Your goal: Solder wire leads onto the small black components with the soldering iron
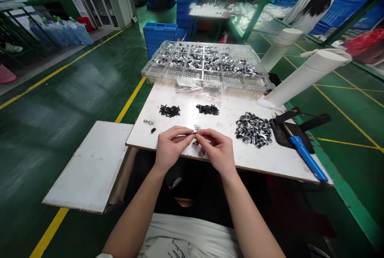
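Observation:
My left hand point(171, 146) and my right hand point(218, 149) meet over the front edge of the white table point(186, 100). Thumb and forefinger of each pinch one tiny dark part point(194, 133) between them, too small to make out. Just behind the fingertips lies a little heap of metal bits point(197, 127). Two piles of small black pieces, a left one point(169, 111) and a right one point(207, 109), are farther back. To the right is a larger pile of black and silver parts point(254, 130). A single black piece point(153, 130) rests left of my left hand.
A clear compartment tray point(207, 78) of shiny parts spans the table's back, with plastic bags before it. White tubes point(306, 78) and a blue-handled tool point(307, 158) are at right. A lower white board point(87, 166) stands at left. A person point(312, 6) is at back right.

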Action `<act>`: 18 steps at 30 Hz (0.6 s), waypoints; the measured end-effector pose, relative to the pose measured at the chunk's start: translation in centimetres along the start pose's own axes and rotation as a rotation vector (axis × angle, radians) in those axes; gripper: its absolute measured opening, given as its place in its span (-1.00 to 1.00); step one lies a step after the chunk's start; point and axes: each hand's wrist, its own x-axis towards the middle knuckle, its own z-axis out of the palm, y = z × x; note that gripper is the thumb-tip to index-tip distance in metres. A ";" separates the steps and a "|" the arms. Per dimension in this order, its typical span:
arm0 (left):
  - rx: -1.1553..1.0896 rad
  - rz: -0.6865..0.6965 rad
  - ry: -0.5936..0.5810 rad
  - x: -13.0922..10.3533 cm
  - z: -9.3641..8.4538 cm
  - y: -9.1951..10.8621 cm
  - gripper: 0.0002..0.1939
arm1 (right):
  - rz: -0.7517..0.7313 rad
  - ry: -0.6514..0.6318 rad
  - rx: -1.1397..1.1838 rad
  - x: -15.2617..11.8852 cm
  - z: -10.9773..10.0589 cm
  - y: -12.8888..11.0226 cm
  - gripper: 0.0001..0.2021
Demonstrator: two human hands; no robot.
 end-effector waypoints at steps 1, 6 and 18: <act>0.000 0.000 0.004 0.0 0.0 0.0 -0.87 | -0.012 0.009 -0.011 0.0 0.0 0.1 -0.70; -0.038 0.001 0.009 0.0 0.0 -0.1 -0.85 | -0.052 0.026 -0.053 -0.2 0.0 0.2 -0.69; 0.071 0.074 -0.014 -0.2 -0.1 -0.1 -0.87 | -0.140 0.047 -0.144 -0.5 0.3 0.3 -0.77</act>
